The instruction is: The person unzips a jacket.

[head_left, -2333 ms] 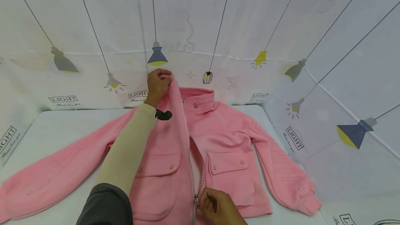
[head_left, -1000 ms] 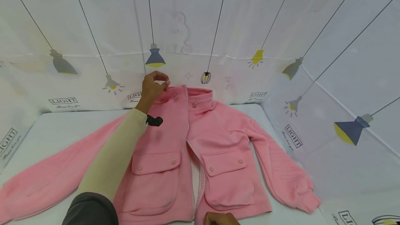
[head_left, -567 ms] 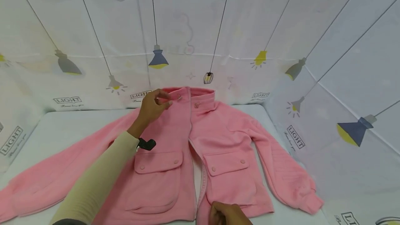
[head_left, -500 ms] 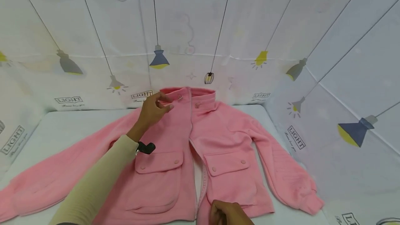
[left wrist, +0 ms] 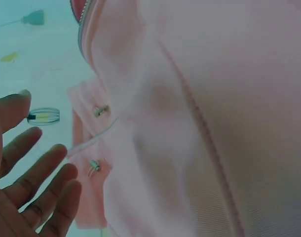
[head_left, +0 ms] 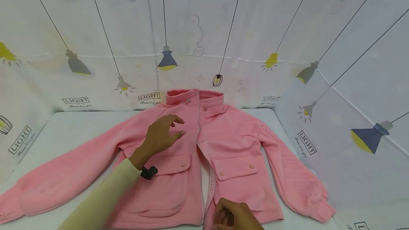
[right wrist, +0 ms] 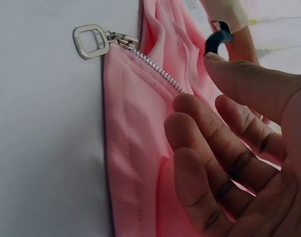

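Observation:
A pink jacket (head_left: 172, 191) lies front up, its sleeves spread to both sides. Its front edges meet near the collar (head_left: 211, 102) and part lower down, where pale lining (head_left: 206, 178) shows. Above the chest, over the left pocket flap, hovers my left hand (head_left: 161, 137), its fingers loosely bent with nothing between them. My right hand (head_left: 234, 215) is by the lower front edge, fingers relaxed and holding nothing. In the right wrist view, a metal zip pull (right wrist: 91, 42) hangs from the zip's end at the hem, apart from my right fingers (right wrist: 190, 173).
A white table (head_left: 83, 120) lies under the jacket. Behind it and to the right stand white sheet walls (head_left: 204, 17) printed with hanging lamps. The left sleeve (head_left: 64, 176) reaches the left side of the view; the right sleeve (head_left: 300, 173) nears the table's right edge.
My left hand has let go of the raised collar edge and come down over the chest. The lifted front panel now lies flat. My right hand has moved away from the zip slider.

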Motion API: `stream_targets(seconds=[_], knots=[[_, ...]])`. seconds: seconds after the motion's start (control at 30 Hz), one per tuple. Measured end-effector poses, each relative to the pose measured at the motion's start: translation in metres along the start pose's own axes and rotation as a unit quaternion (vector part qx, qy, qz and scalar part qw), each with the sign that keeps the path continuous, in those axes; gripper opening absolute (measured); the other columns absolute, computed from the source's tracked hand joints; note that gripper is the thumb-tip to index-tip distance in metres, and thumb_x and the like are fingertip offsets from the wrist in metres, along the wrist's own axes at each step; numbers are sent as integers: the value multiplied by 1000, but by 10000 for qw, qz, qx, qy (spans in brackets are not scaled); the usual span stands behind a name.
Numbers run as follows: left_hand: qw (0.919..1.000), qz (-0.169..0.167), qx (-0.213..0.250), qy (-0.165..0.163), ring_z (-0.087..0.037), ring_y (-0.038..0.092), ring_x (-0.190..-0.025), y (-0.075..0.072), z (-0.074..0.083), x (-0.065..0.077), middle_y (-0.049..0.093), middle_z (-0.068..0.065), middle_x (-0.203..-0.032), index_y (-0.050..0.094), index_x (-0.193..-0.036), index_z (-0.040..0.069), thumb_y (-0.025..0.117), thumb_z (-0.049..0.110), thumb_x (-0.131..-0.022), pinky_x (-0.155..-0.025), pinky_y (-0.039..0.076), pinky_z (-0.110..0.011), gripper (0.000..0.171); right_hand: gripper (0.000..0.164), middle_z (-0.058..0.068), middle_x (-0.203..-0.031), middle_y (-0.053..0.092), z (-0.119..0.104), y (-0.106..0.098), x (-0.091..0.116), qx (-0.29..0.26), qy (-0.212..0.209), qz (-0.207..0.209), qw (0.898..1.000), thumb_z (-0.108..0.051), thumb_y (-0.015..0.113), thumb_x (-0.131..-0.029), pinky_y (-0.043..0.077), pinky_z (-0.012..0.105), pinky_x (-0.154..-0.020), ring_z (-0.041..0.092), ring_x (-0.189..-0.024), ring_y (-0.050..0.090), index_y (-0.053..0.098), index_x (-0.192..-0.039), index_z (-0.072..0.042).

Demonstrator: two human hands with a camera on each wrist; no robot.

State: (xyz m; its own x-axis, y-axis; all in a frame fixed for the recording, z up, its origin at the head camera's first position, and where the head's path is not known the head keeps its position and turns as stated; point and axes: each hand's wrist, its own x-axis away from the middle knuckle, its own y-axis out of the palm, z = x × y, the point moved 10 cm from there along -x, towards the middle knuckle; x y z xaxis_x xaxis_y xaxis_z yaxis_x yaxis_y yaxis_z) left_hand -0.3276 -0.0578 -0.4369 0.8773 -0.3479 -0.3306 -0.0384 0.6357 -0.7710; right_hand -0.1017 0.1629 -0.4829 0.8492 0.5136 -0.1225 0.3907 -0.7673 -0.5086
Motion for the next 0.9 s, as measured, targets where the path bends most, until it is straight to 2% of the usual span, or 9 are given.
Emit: stream_targets(seconds=[0.17, 0.27, 0.43, 0.53, 0.67, 0.77, 0.9], knots=[[9971, -100, -490, 581, -29, 63, -124, 9, 15, 13, 70, -4, -131, 68, -130, 14, 77, 40, -96, -103, 55, -48, 44, 24, -5, -82, 71, -2, -9, -2, 241, 142, 261, 9993, -21, 89, -87, 54, 22, -59, -4, -70, 60, 68, -98, -21], [9948, -211, -656, 753, -34, 59, -132, 15, 20, 22, 67, -12, -140, 66, -136, 9, 77, 40, -96, -113, 48, -53, 52, 26, -7, -88, 74, -4, -15, -5, 535, 206, 462, 9973, -22, 91, -85, 55, 24, -67, 1, -76, 64, 69, -99, -23], [9930, -412, -862, 700, -39, 51, -145, 23, 22, 37, 54, -19, -158, 60, -147, 9, 77, 46, -94, -108, 49, -61, 67, 34, -10, -99, 72, -8, -27, -11, 1244, 226, 811, 9887, -23, 94, -80, 55, 26, -73, 8, -89, 65, 71, -105, -25], [9928, -569, -823, 652, -40, 46, -150, 29, 21, 44, 48, -20, -163, 56, -152, 8, 77, 48, -94, -109, 48, -62, 73, 43, -15, -106, 69, -9, -34, -15, 1621, 312, 946, 9817, -22, 95, -78, 56, 29, -77, 10, -92, 63, 71, -112, -30], [9923, -689, -806, 643, -40, 44, -152, 35, 20, 52, 45, -21, -165, 53, -154, 7, 78, 48, -93, -111, 47, -61, 77, 48, -19, -110, 69, -12, -44, -27, 2008, 192, 1097, 9733, -20, 97, -76, 59, 33, -81, 6, -95, 61, 71, -115, -30], [9911, -674, -900, 717, -41, 46, -150, 37, 20, 57, 46, -23, -164, 54, -152, 5, 79, 49, -92, -109, 48, -60, 79, 47, -15, -111, 71, -12, -53, -39, 2170, 64, 1185, 9689, -20, 97, -76, 60, 33, -82, 4, -97, 61, 72, -115, -26], [9897, -731, -995, 726, -43, 45, -151, 40, 15, 64, 46, -24, -164, 54, -152, 3, 79, 50, -91, -109, 48, -61, 81, 46, -7, -112, 73, -5, -67, -58, 2330, 43, 1216, 9648, -21, 97, -77, 59, 37, -82, 11, -99, 64, 73, -116, -25]])
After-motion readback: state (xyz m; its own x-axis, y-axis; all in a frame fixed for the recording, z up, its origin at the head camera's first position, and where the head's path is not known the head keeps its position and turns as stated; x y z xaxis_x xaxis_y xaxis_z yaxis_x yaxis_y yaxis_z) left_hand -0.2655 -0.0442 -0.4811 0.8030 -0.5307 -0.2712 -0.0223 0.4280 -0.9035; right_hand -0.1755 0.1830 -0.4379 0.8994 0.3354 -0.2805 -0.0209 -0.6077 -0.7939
